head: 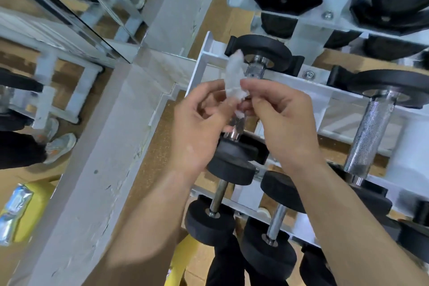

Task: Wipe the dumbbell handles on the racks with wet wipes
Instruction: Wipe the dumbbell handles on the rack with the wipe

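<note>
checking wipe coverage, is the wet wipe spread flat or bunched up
Bunched up: the wet wipe is a crumpled strip pinched between the left hand and right hand, not laid flat.

Two bare arms reach up from the bottom. The left arm point(151, 227) comes in from the lower left and the right arm point(348, 216) from the lower right. The hands meet in the middle, very close to each other. The left hand point(199, 127) has its fingers curled in and its thumb up, and it holds the low end of a wipe point(234, 76). The right hand point(283, 118) pinches the same wipe with its thumb and first finger. Its other fingers are bent.
</note>
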The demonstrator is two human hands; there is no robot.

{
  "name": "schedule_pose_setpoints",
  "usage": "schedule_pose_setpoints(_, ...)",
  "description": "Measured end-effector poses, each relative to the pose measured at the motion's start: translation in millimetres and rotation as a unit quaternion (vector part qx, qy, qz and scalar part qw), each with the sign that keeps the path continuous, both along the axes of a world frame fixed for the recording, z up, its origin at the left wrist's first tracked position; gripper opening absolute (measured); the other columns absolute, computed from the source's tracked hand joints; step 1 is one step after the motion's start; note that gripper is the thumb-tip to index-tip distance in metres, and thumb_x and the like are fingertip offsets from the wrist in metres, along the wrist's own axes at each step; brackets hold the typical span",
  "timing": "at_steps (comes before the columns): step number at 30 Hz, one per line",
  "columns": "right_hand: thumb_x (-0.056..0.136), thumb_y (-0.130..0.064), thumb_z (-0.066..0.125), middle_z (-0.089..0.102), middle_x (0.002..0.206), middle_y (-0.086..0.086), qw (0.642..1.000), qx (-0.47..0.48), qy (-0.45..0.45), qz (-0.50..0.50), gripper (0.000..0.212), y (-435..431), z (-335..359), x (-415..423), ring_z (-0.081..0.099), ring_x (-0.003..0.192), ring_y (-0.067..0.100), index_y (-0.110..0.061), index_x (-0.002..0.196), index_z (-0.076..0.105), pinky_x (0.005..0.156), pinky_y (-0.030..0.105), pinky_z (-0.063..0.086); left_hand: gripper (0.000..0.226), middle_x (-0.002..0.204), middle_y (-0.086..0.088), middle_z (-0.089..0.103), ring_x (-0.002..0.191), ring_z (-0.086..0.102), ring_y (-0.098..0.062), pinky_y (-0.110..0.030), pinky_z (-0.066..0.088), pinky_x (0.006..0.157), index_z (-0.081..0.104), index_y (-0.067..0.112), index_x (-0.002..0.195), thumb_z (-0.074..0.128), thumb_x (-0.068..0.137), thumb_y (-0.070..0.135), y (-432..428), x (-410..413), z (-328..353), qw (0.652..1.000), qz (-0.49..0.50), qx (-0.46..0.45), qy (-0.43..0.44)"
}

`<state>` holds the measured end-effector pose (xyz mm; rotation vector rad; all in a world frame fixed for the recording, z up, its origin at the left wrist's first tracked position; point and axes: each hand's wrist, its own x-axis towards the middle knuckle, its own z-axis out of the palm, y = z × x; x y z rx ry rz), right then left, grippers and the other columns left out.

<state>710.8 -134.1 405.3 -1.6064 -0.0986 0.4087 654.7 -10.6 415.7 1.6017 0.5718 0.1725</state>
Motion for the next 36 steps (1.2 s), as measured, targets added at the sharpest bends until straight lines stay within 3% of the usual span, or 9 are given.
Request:
schedule_pose_setpoints(4,0.093,0.003,0.049,0.072,0.098,-0.01,0.982,-0.016,0.041,-0.185,0.038,15,-14,-20,0.066,0.093,0.004,-0.027,0.102,0.07,0.082,0.021,0.052,0.016,0.057,0.014,0.054,0.066,0.061,-0.015,-0.03,0.051,0.063,0.067,0.021,0.091,0.073,0.089,0.006,25,23,-11,0.997,0.015,0.057,0.043)
schedule_pose_setpoints(7,0.096,-0.005,0.052,0.063,0.108,-0.015,0.965,-0.031,0.06,-0.252,0.029,34,-27,-34,0.058,0.098,-0.003,-0.03,0.108,0.061,0.082,0.013,0.043,0.024,0.062,0.015,0.062,0.067,0.061,-0.014,-0.035,0.052,0.067,0.068,0.03,0.081,0.065,0.089,0.008,30,49,-25,0.993,0.003,0.086,0.081)
schedule_pose_setpoints(10,0.099,-0.008,0.051,0.059,0.117,-0.016,0.963,-0.043,0.043,-0.264,0.033,46,-35,-34,0.054,0.1,-0.011,-0.03,0.122,0.058,0.08,0.004,0.04,0.02,0.072,-0.009,0.066,0.069,0.061,-0.018,-0.036,0.057,0.071,0.069,0.014,0.076,0.062,0.093,0.023,30,65,-31,0.994,-0.04,0.02,0.102)
schedule_pose_setpoints(13,0.103,-0.014,0.049,0.057,0.127,-0.018,0.969,-0.056,0.02,-0.24,0.04,48,-40,-33,0.052,0.104,-0.013,-0.031,0.139,0.051,0.085,0.008,0.042,0.052,0.077,-0.034,0.054,0.065,0.055,-0.021,-0.034,0.059,0.071,0.058,-0.015,0.083,0.062,0.1,0.035,31,70,-34,0.995,-0.071,0.0,0.073)
schedule_pose_setpoints(19,0.1,-0.012,0.051,0.061,0.12,-0.013,0.958,-0.09,-0.023,-0.272,0.03,50,-46,-37,0.056,0.105,-0.002,-0.027,0.126,0.053,0.083,0.012,0.042,0.01,0.062,-0.017,0.067,0.062,0.062,-0.024,-0.05,0.062,0.079,0.066,0.011,0.083,0.065,0.092,0.007,39,65,-41,0.989,-0.105,0.032,0.097)
schedule_pose_setpoints(24,0.095,-0.018,0.05,0.062,0.112,-0.014,0.949,-0.116,-0.041,-0.289,0.024,53,-47,-39,0.059,0.102,0.006,-0.028,0.116,0.054,0.084,0.026,0.047,0.031,0.043,0.007,0.048,0.041,0.049,-0.009,-0.02,0.04,0.047,0.056,0.019,0.062,0.048,0.086,0.001,60,51,-39,0.937,-0.246,0.12,0.215)
schedule_pose_setpoints(30,0.097,-0.012,0.057,0.064,0.1,-0.016,0.951,-0.118,0.039,-0.282,0.023,50,-44,-31,0.058,0.082,-0.01,-0.028,0.115,0.057,0.07,0.008,0.043,0.017,0.074,-0.01,0.069,0.065,0.067,-0.021,-0.035,0.064,0.066,0.069,0.011,0.087,0.06,0.092,-0.002,45,72,-47,0.972,-0.131,-0.052,0.187)
schedule_pose_setpoints(33,0.098,-0.011,0.055,0.064,0.099,-0.013,0.944,-0.11,0.065,-0.304,0.024,51,-42,-30,0.059,0.081,-0.003,-0.033,0.108,0.058,0.072,0.015,0.044,0.006,0.063,-0.001,0.064,0.052,0.059,-0.011,-0.022,0.052,0.049,0.07,0.009,0.089,0.067,0.091,0.004,34,90,-51,0.984,-0.054,-0.092,0.139)
schedule_pose_setpoints(36,0.1,-0.017,0.052,0.064,0.1,-0.013,0.941,-0.119,0.058,-0.311,0.019,50,-45,-31,0.062,0.089,0.01,-0.033,0.109,0.058,0.085,0.034,0.051,0.011,0.066,0.001,0.067,0.054,0.061,-0.008,-0.022,0.051,0.051,0.07,0.01,0.088,0.064,0.094,0.004,36,82,-58,0.981,-0.115,-0.051,0.146)
